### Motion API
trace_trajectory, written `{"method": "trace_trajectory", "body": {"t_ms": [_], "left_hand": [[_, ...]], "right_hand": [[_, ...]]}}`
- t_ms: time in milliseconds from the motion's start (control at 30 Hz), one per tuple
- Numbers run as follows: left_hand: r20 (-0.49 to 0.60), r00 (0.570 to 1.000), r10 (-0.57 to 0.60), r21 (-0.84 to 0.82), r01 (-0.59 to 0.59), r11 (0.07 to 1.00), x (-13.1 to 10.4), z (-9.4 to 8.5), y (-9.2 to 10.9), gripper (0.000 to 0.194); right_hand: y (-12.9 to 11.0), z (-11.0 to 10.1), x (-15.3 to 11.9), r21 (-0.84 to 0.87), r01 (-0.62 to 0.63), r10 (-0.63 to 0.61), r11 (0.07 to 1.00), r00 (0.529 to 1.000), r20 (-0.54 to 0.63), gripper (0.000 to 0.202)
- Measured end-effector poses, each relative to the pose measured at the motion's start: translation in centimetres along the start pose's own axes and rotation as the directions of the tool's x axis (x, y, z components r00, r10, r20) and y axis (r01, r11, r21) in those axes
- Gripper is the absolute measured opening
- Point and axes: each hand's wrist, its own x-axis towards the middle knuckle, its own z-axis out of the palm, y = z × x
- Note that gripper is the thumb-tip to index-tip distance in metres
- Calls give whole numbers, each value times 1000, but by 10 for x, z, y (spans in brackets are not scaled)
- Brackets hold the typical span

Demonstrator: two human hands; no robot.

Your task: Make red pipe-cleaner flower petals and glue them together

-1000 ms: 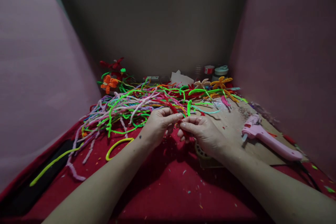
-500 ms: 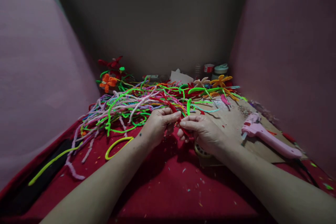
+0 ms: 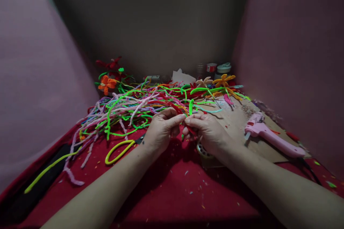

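Observation:
Both hands meet at the middle of the table, closed around red pipe cleaners. My left hand pinches with thumb and forefinger; red strands run from it up towards the pile. Fingertip to fingertip with it, my right hand grips the red piece, part of which hides behind the fingers. A bit of green shows below the fingertips. Yellow-handled scissors lie beside my left forearm, partly covered by it. Under my right hand sits a round holed object, mostly hidden.
A tangled heap of coloured pipe cleaners spreads behind my hands. To the right, a pink glue gun rests on a cardboard sheet. Pipe-cleaner flowers, an orange one among them, stand at the back. Scraps litter the red cloth.
The view has shifted slightly, so the table things sit a little further left. My fingertips have come closer together on the red piece, and more of the scissors shows.

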Motion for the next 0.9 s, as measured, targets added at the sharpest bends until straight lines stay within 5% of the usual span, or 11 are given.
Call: {"method": "trace_trajectory", "body": {"t_ms": [167, 267, 500, 767, 900], "left_hand": [[47, 995, 93, 161, -99, 982, -2, -1, 1, 7], [103, 980, 168, 382, -195, 903, -2, -3, 4, 16], [389, 859, 333, 705, -511, 492, 0, -15, 18, 19], [580, 756, 305, 792, -611, 8, -2, -27, 21, 25], [666, 666, 336, 738, -652, -172, -2, -23, 26, 21]], "right_hand": [[-1, -4, 3, 120, -15, 14, 993, 1000, 6, 6], [2, -6, 6, 150, -54, 51, 987, 998, 20, 3], [-2, -7, 5, 3, -55, 55, 998, 998, 18, 13], [-8, -3, 2, -130, -13, 16, 991, 1000, 23, 15], [-9, -3, 2, -205, 39, -34, 978, 999, 29, 13]]}}
